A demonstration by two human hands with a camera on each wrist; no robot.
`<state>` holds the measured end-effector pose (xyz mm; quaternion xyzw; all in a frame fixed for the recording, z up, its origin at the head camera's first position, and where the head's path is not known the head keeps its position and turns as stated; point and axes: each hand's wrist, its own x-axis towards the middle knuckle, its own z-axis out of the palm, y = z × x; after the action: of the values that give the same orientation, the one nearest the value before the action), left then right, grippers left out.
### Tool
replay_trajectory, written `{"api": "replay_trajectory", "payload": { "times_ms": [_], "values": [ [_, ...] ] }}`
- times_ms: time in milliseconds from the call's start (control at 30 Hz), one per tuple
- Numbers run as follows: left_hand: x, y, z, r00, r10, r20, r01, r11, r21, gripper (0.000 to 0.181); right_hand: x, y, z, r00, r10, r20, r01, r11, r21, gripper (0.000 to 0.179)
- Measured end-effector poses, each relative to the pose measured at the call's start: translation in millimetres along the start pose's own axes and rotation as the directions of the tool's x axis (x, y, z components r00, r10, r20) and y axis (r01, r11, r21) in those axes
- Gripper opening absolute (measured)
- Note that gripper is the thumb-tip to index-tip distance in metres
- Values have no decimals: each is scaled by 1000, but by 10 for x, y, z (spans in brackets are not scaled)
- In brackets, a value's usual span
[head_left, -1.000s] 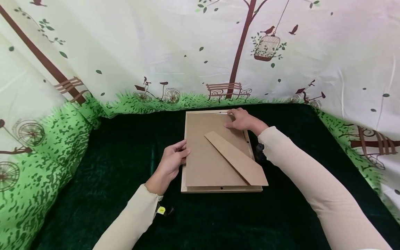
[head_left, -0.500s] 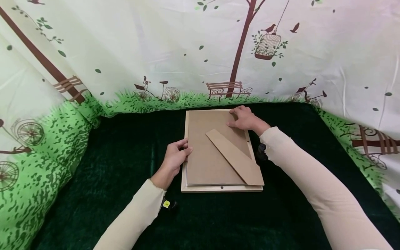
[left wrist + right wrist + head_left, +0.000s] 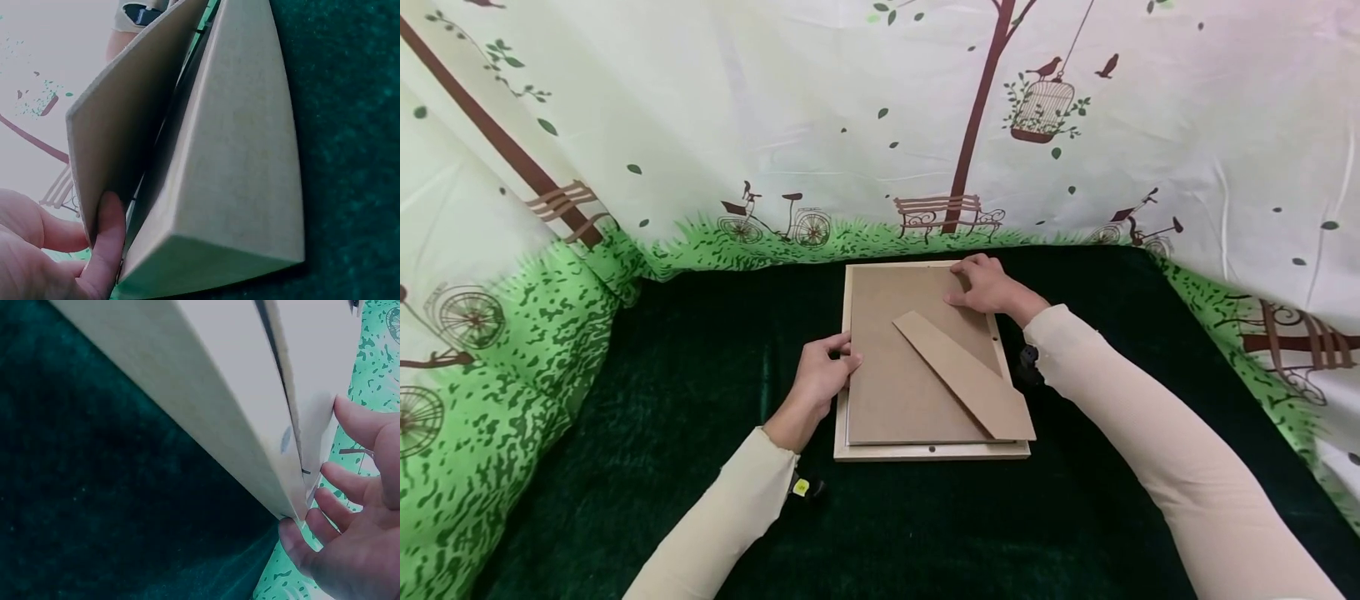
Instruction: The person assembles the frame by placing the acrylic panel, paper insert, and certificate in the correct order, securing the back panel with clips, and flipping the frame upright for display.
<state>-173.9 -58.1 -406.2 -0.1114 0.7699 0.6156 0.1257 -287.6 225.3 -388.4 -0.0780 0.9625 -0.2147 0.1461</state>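
Since a second ago the backing board (image 3: 887,367) has slipped a little toward the far side and sits closer inside the picture frame (image 3: 887,452), with its near edge now inside the frame's near bar; the stand flap (image 3: 966,379) has come with it, and its foot overhangs the right side less. The left hand (image 3: 816,371) has followed slightly and pinches the board's left edge between thumb and fingers, holding that side raised with a gap beneath. The right hand (image 3: 988,287) grips the far right corner, thumb on the board's face and bent fingers along the far edge; how firmly, I cannot tell. Frame and board lie together on the dark green cloth (image 3: 700,375), in front of the printed curtain (image 3: 700,108). To handle this well, I would steady the far corner, keep the board square to the frame, move the raised side slowly so it does not catch on small dark pins such as the near one (image 3: 932,449), and avoid levering on the flap. As for writing, the yellow tag (image 3: 802,487) at the left wrist bears marks too small to read; no brand or wording is legible elsewhere, and the curtain shows only pictures.
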Motion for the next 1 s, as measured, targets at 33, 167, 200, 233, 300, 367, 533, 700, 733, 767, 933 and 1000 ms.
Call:
{"api": "replay_trajectory", "payload": {
  "times_ms": [33,167,200,233,300,367,533,700,733,767,933,1000],
  "values": [
    [0,-1,6,1000,0,-1,0,1000,1,47,6,11,3,1000,1,8,-1,1000,-9,67],
    [-3,-2,20,1000,-16,-2,16,1000,5,48,-44,-35,-20,998,-9,66,14,996,-85,71],
    [-3,-1,18,1000,-22,-5,22,1000,8,48,-89,-83,-28,997,-34,75,41,994,-102,73],
    [0,-3,14,1000,-25,-9,25,1000,11,48,-158,-148,-29,993,-78,84,87,990,-115,74],
    [5,2,2,999,-30,-18,30,999,14,47,-353,-319,-15,972,-203,116,218,967,-131,77],
    [19,13,-11,999,-29,-25,30,999,21,46,-615,-497,44,918,-366,153,386,913,-130,78],
    [65,58,-7,1000,-1,-31,3,998,67,44,-1234,-678,309,776,-577,254,626,754,-199,76],
    [68,71,32,992,96,-77,-77,974,212,44,-1442,-578,527,797,-565,214,604,749,-272,64],
    [54,72,33,987,130,-89,-104,962,252,44,-1453,-558,553,801,-565,200,599,754,-269,63],
    [38,70,31,981,172,-94,-138,947,291,44,-1461,-539,576,802,-567,187,597,756,-268,62],
    [-150,27,-64,938,344,28,-313,811,494,51,-1508,-496,671,791,-595,145,608,735,-301,56],
    [-257,-22,-113,910,379,169,-405,723,560,60,-1528,-486,699,786,-604,127,609,725,-322,54]
  ]
}}
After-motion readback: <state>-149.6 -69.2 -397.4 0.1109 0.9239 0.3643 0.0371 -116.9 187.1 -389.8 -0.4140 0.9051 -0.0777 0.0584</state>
